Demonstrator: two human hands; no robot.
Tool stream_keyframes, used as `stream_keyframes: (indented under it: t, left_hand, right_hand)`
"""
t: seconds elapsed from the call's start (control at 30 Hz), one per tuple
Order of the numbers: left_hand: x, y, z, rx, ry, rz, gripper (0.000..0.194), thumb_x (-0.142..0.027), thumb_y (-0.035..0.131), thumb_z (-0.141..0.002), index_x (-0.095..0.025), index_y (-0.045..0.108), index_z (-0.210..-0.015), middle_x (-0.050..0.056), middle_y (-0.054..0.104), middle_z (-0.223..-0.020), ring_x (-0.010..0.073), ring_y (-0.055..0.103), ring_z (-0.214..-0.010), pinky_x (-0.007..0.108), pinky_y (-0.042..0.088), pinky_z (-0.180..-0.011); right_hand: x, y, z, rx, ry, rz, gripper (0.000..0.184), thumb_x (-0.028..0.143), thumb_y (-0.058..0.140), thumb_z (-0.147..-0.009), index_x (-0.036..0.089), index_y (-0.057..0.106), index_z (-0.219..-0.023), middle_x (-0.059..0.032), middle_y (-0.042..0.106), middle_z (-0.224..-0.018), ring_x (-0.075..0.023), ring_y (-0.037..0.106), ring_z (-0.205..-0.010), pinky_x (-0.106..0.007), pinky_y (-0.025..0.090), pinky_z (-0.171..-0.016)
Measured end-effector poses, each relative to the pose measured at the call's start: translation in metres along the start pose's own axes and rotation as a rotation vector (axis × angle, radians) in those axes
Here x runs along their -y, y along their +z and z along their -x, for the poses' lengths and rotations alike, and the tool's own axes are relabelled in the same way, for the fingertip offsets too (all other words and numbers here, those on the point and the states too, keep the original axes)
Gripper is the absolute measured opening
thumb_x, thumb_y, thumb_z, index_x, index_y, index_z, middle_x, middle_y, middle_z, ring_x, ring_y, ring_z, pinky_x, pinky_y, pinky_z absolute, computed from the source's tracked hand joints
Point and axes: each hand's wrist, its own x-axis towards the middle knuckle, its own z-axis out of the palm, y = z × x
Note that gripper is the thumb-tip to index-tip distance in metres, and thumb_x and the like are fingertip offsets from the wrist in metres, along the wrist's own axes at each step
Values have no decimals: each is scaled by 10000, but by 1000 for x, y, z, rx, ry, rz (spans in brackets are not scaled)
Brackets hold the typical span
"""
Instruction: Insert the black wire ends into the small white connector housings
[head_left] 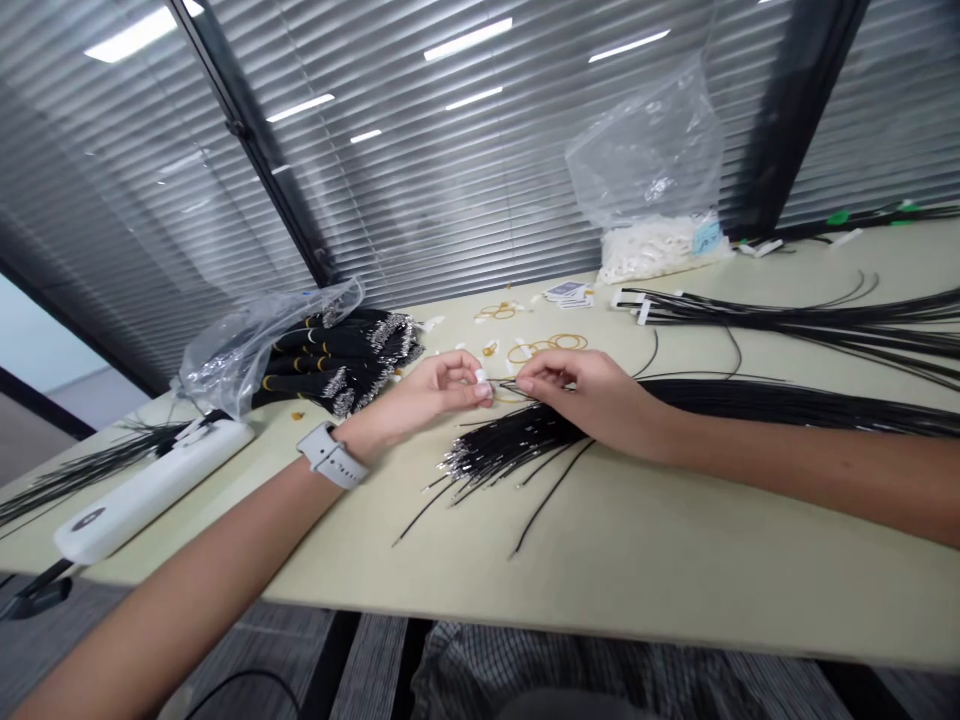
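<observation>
- The left hand (pixel 442 388) is kept half closed above the worktop (pixel 637 560), and a small white connector (pixel 480 377) is pinched between its thumb and curled fingers.
- The right hand (pixel 577 392) is also mostly closed, and a thin black wire (pixel 510 384) appears to be pinched by its thumb and first finger, just beside the small white connector.
- The two hands are held very near each other, in front of the body.
- A bundle of black wires (pixel 510 447) with silver ends is laid on the worktop under the right hand, and its long part is extended toward the right.
- Thin rubber bands (pixel 547 345) are scattered just beyond the hands, near a small stack of cards (pixel 566 293).
- A clear plastic bag (pixel 232 345) is placed at the left, beside bundled black cables (pixel 337 355).
- A clear bag with white pieces (pixel 652 200) is seen further back.
- A white smartwatch (pixel 330 455) is worn on the left wrist.
</observation>
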Motion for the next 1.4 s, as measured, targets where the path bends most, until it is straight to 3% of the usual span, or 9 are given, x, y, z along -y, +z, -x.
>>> stream_keyframes:
  t: [0.13, 0.33, 0.53, 0.8, 1.03, 1.27, 1.4]
  left_hand:
    - [3, -1, -2, 3, 49, 23, 198, -160, 655, -734, -112, 484, -822, 36, 608, -793, 108, 594, -769, 264, 441, -764]
    - [7, -1, -3, 8, 76, 56, 197, -146, 649, -740, -129, 484, -845, 13, 598, -796, 103, 597, -768, 253, 449, -763]
    - [5, 2, -1, 42, 55, 60, 176, -149, 638, -754, -120, 484, -834, 31, 598, -834, 92, 584, -783, 252, 442, -791]
    - [5, 2, 0, 72, 53, 97, 163, -157, 630, -768, -123, 486, -836, 21, 592, -832, 85, 576, -787, 255, 432, -820]
    - [0, 6, 6, 133, -13, 166, 133, -159, 570, -820, -155, 453, -884, 64, 593, -1059, 136, 557, -1008, 326, 390, -939]
    - [-2, 8, 5, 145, 1, 105, 104, -142, 596, -795, -123, 496, -813, 44, 603, -891, 91, 569, -837, 244, 423, -831]
    - [-3, 6, 3, 92, 18, 121, 116, -133, 629, -763, -109, 527, -813, 31, 596, -841, 76, 557, -785, 211, 421, -776]
  right_hand:
    - [-2, 0, 1, -77, -31, 21, 225, 372, 484, -836, 174, 582, -797, -8, 578, -786, -102, 489, -711, -236, 365, -619]
    - [2, 1, 2, -60, -250, 214, 135, 239, 459, -846, 148, 522, -769, -9, 514, -691, -99, 436, -649, -247, 340, -634]
    - [5, 1, 3, -66, -88, 147, 154, 265, 462, -842, 149, 490, -745, 22, 472, -589, -77, 403, -537, -240, 309, -554]
    - [4, 1, 3, -58, -91, 75, 162, 285, 444, -858, 156, 477, -765, 33, 429, -588, -70, 377, -535, -226, 306, -532]
    - [0, 0, 3, 18, -113, 73, 172, 300, 379, -890, 164, 447, -811, 1, 503, -694, -88, 432, -613, -236, 340, -582]
    - [3, 1, 3, -72, -107, 31, 186, 314, 459, -854, 153, 504, -772, 21, 461, -613, -71, 401, -547, -223, 316, -517]
    - [4, 0, 5, -74, -136, 17, 172, 295, 498, -830, 144, 524, -751, 21, 480, -610, -69, 417, -555, -220, 330, -529]
